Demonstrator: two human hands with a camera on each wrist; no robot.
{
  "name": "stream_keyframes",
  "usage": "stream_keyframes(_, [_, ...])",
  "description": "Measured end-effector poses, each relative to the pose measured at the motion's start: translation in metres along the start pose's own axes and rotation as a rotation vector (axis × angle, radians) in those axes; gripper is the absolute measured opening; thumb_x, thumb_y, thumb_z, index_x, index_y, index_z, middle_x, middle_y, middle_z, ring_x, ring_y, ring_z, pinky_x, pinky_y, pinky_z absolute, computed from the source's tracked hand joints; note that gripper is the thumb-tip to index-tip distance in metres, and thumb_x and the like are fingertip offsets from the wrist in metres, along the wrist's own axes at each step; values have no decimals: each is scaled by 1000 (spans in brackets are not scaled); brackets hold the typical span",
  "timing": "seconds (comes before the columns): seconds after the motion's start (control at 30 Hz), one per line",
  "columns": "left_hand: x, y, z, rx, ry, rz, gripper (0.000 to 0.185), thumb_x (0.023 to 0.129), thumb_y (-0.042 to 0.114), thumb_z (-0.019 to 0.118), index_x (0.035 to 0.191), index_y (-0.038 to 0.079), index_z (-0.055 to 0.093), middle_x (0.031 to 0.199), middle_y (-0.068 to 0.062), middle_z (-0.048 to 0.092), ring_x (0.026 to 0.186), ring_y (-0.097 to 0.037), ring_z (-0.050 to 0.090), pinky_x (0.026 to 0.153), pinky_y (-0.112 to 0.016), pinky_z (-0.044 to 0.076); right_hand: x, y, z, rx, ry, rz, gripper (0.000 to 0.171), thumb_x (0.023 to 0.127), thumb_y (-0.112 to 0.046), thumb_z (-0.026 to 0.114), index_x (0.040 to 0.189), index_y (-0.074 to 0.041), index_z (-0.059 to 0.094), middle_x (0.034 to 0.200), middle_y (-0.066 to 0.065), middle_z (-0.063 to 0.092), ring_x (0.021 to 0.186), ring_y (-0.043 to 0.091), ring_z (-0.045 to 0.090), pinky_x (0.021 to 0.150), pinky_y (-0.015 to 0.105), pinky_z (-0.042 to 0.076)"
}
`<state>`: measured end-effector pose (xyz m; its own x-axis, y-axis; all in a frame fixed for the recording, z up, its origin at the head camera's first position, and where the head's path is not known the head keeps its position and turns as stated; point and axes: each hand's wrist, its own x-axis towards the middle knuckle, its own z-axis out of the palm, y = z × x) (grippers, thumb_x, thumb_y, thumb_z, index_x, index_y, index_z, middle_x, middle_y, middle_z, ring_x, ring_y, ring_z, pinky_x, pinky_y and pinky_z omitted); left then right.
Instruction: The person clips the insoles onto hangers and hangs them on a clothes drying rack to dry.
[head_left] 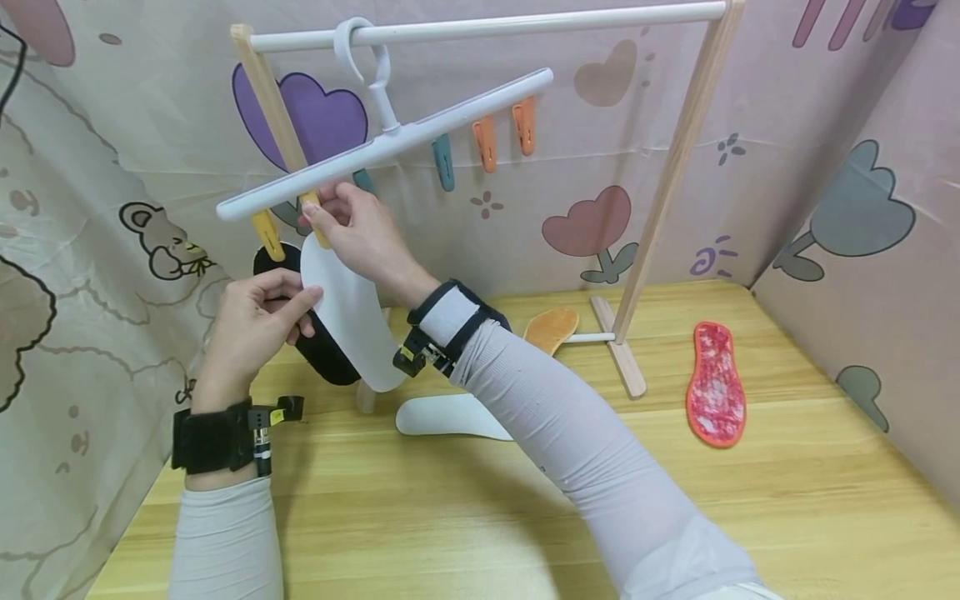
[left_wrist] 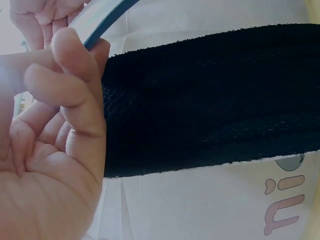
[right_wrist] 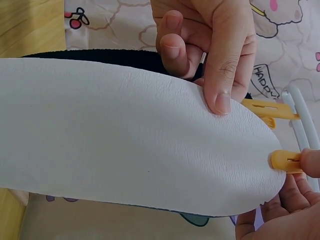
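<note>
A white insole hangs tilted below the left part of a white hanger. My left hand pinches its edge near the top, thumb on the white face. My right hand pinches a yellow clip that meets the insole's rounded upper end. Behind it a black insole hangs below another yellow clip; in the left wrist view a dark insole face fills the middle. The hanger slopes down to the left.
Blue clips and orange clips hang along the hanger, whose hook is over the rack's white rod. On the wooden table lie a pale insole, partly behind my right arm, an orange-tan insole and a red insole.
</note>
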<state>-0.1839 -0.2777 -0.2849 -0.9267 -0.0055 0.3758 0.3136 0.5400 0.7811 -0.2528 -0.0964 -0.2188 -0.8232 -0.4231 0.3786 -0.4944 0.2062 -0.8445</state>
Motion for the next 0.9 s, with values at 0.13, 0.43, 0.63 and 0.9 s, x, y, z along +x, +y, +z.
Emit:
stream_keyframes(0.13, [0, 0, 0, 7, -2, -6, 21, 105, 20, 73, 109, 0, 72, 71, 12, 69, 55, -15, 66, 52, -21, 53, 0, 1, 0, -4, -1, 4, 28, 114, -29, 54, 133, -8, 62, 127, 4, 78, 120, 10, 70, 93, 19, 48])
stream_keyframes(0.43, [0, 0, 0, 4, -14, -16, 22, 105, 21, 73, 109, 0, 72, 72, 11, 70, 56, -15, 66, 53, -22, 53, -1, 6, -2, 26, -30, 8, 36, 115, -33, 53, 139, -7, 59, 130, 6, 77, 128, 12, 68, 98, 17, 48])
stream_keyframes(0.63, [0, -1, -1, 2, -26, -22, 22, 104, 22, 73, 109, 0, 72, 72, 10, 71, 56, -15, 67, 53, -23, 54, -2, 8, -4, 15, -46, 17, 42, 115, -36, 53, 144, -6, 59, 136, 8, 75, 128, 13, 68, 96, 16, 50])
stream_keyframes(0.9, [1, -1, 1, -4, -48, -31, 25, 105, 24, 72, 111, 0, 71, 76, 12, 72, 58, -15, 69, 53, -23, 56, -2, 14, -5, 7, -37, 41, 47, 113, -37, 55, 148, -5, 59, 139, 7, 72, 127, 15, 68, 95, 18, 53])
